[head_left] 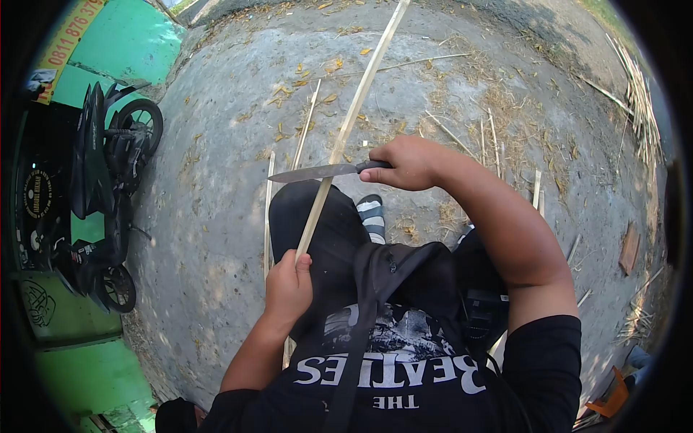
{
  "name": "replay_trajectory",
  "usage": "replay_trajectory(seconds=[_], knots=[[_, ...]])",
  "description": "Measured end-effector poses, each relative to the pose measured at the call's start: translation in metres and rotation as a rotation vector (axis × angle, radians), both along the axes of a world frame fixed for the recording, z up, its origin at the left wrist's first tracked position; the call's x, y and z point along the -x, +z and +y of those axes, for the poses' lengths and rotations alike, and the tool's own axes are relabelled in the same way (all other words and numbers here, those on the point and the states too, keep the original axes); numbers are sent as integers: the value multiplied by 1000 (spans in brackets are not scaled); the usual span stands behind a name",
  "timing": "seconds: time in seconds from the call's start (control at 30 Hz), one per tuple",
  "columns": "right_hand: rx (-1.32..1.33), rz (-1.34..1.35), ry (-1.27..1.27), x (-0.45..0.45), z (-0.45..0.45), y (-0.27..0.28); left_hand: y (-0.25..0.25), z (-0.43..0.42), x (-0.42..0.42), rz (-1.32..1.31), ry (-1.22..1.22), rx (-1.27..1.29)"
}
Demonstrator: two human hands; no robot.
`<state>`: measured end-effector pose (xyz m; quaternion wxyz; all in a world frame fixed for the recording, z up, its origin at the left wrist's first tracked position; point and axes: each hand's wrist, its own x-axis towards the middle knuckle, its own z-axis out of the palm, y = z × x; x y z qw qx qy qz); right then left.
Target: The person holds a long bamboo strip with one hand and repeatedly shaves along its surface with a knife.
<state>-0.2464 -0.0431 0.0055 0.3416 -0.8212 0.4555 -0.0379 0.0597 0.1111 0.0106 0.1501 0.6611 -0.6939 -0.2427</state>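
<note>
My left hand (290,287) is closed round the near end of a long, pale strip (359,101) that looks like split bamboo. From there the strip slants up over my knee and out past the top of the view. In my right hand (408,164) is the dark handle of a knife (312,173), its blade pointing left. The blade lies across the strip just above the knee; whether its edge bites into it I cannot tell. My thumb rests along the handle.
Thin strips (309,123) and dry leaves lie scattered on the concrete ground (216,144). A pile of strips (639,101) is at the far right, with a brown wood piece (630,247) below it. A black motorcycle (108,195) stands at left by a green wall (137,47).
</note>
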Motion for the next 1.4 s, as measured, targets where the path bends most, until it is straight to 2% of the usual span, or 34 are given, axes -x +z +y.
replay_trajectory(seconds=[0.17, 0.2, 0.33, 0.43, 0.57, 0.73, 0.83, 0.93, 1.17, 1.3, 1.4], knots=[[19, 53, -5, -15, 14, 10, -1, -2, 0, -23, -20, 13], [103, 23, 2, -19, 20, 5, -4, -1, -2, -16, -32, 34], [89, 7, -238, 12, -11, 4, -8, 3, -3, -14, -28, 74], [-18, 1, -238, 20, -10, 1, -1, 0, 0, -43, -36, 49], [53, 42, 33, -14, 19, 10, 2, -3, 4, -73, -57, 13], [-27, -30, 40, -8, 0, -3, 2, -3, 6, -97, -66, 22], [55, 40, 14, -15, 8, 0, 3, -2, 3, -55, -58, 29], [12, 27, 44, -20, 24, 11, -1, 2, 1, -63, -42, 37], [-21, 69, -129, 8, 0, 14, -3, 0, 2, -57, -42, 51], [5, 94, 27, -19, 23, 18, -1, -1, 4, -60, -42, 53], [12, -30, -96, 6, -1, 5, -1, 1, 3, -31, -28, 48]])
